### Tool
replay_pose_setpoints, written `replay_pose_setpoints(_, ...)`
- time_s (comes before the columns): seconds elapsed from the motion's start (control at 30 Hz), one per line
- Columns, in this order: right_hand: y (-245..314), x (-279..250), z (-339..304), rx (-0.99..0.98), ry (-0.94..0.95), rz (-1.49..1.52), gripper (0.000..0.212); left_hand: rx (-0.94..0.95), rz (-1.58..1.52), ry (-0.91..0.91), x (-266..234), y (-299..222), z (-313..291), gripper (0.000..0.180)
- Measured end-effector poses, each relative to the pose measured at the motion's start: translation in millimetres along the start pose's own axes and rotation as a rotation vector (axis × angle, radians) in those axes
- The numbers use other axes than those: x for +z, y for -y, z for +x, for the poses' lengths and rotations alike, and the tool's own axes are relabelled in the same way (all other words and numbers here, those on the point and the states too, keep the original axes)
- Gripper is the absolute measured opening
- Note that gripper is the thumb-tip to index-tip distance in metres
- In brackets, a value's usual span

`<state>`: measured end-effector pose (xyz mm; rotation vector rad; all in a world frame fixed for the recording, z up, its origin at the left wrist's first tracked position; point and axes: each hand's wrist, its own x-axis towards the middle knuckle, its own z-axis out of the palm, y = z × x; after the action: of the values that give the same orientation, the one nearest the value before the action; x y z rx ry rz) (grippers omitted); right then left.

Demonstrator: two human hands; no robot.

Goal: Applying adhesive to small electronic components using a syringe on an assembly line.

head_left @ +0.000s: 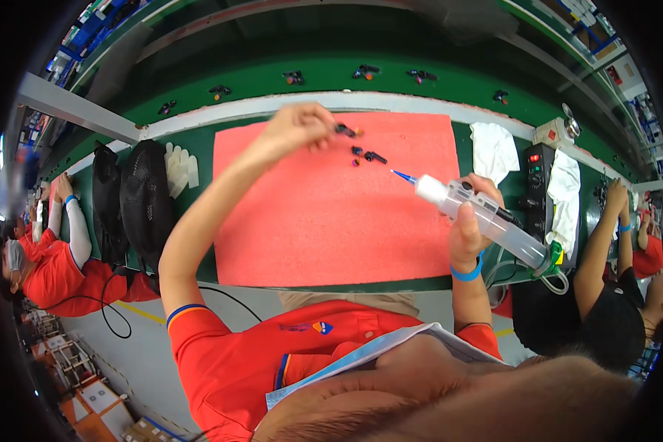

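nearest the camera, the person's red shirt fills the lower edge, and both bare forearms rise from it over the green surface [479, 132]. the right hand [470, 221], with a blue wristband [466, 272] just below it, is wrapped around a clear syringe dispenser [486, 217]; the barrel slants down to the right, and its blue needle tip [403, 175] points up-left over the pink foam mat [331, 206], above the mat and short of the parts. farther out, the left hand [298, 125] reaches across the mat's upper edge with fingers pinched on a small dark part [346, 131]. just beside it, a few more small dark parts [367, 155] lie on the mat, between that hand and the needle. to the left of the mat sit a black fan [144, 195] and a white glove [180, 168]; to the right, white cloths [493, 151] and a black control box [538, 184]. beyond the pale rail, a green belt [331, 74] carries more small dark pieces, spaced well apart. other workers in red sit at either side.
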<state>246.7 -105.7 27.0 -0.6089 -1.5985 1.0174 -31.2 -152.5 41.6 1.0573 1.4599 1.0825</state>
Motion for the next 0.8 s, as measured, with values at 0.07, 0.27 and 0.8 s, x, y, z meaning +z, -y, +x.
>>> replay_pose_setpoints(0.07,0.8,0.0,3.6,0.022,0.001,-0.024,0.040,-0.080,-0.079,0.101,31.2,5.2,-7.8,0.015)
replay_pose_setpoints(0.27,5.9,8.7,7.1,-0.184,0.170,-0.161,0.027,-0.025,-0.354,0.080,76.8,36.2,-23.7,0.005)
replay_pose_setpoints(0.8,11.5,20.8,7.7,-0.225,0.247,-0.367,0.023,0.018,-0.386,0.011,84.8,45.4,-26.0,0.005)
